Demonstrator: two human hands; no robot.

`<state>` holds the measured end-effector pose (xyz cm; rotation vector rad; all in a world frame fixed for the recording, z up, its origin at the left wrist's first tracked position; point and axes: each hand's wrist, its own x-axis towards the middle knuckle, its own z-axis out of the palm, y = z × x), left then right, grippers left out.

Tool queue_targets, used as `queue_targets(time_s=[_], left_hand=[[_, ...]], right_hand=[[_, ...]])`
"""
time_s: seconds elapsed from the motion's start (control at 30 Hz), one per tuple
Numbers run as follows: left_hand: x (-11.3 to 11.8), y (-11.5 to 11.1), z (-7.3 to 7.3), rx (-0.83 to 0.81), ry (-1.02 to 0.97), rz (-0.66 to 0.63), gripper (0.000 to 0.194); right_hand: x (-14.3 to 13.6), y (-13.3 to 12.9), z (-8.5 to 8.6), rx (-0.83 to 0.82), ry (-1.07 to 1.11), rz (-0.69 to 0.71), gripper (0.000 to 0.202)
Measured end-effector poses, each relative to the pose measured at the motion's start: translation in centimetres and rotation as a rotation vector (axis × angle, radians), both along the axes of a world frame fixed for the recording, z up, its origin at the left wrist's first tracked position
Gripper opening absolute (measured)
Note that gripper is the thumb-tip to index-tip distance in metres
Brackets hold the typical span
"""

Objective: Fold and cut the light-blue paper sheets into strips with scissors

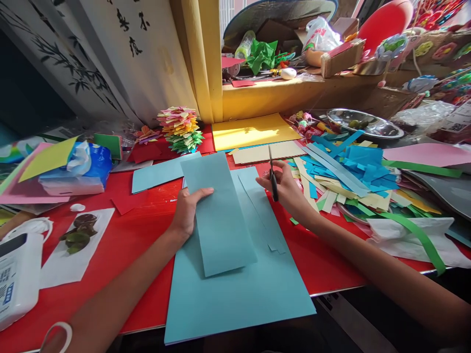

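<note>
My left hand (187,210) pinches the left edge of a light blue paper strip (221,220), thumb on top and the fingers hidden beneath. That strip is held over a larger stack of light blue paper (235,309), which reaches past the table's front edge. A thin cut sliver of paper (253,206) lies on the stack to the right. In my right hand (285,189) is a pair of black-handled scissors (273,181), blades pointing away from me and apart from the paper. Another folded light blue sheet (158,172) rests behind my left hand.
Blue, cream and green paper scraps (353,166) pile up at the right, near a metal bowl (364,122). A layered paper ornament (180,130) stands at the back. To the left are a tissue pack (83,166), a white device (18,279) and dark pieces on a napkin (91,255).
</note>
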<state>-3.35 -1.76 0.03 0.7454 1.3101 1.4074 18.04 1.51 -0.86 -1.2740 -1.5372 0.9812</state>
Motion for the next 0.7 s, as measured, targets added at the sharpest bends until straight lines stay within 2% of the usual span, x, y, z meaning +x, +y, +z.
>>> queue_targets(time_s=[0.07,0.1,0.27,0.33,0.43,0.53,0.6,0.7], left_hand=[[-0.6,0.5,-0.2,-0.026,-0.017,0.092,0.033],[-0.8,0.7,-0.2,-0.032,-0.015,0.116,0.033],[-0.8,0.5,-0.1,-0.040,-0.004,0.105,0.037],[-0.7,0.4,-0.1,-0.040,-0.007,0.114,0.039],[-0.6,0.4,-0.1,-0.043,-0.011,0.118,0.038],[-0.7,0.5,-0.3,-0.051,0.002,0.116,0.037],[-0.7,0.6,-0.4,-0.055,-0.003,0.127,0.037],[-0.7,0.7,-0.4,-0.057,-0.010,0.137,0.035]], right_hand=[[0.7,1.1,-0.6,0.049,-0.214,-0.096,0.067],[1.1,1.5,-0.8,0.077,-0.338,-0.126,0.066],[2.4,2.4,-0.8,0.266,-0.983,-0.177,0.038],[2.6,2.2,-0.6,0.352,-1.134,-0.181,0.034],[2.4,1.9,-0.2,0.519,-1.101,-0.174,0.031],[1.5,1.9,0.0,0.587,-0.847,0.027,0.028],[0.6,2.3,0.1,0.498,-0.737,0.161,0.028],[-0.8,3.9,-0.1,0.300,-0.708,0.261,0.045]])
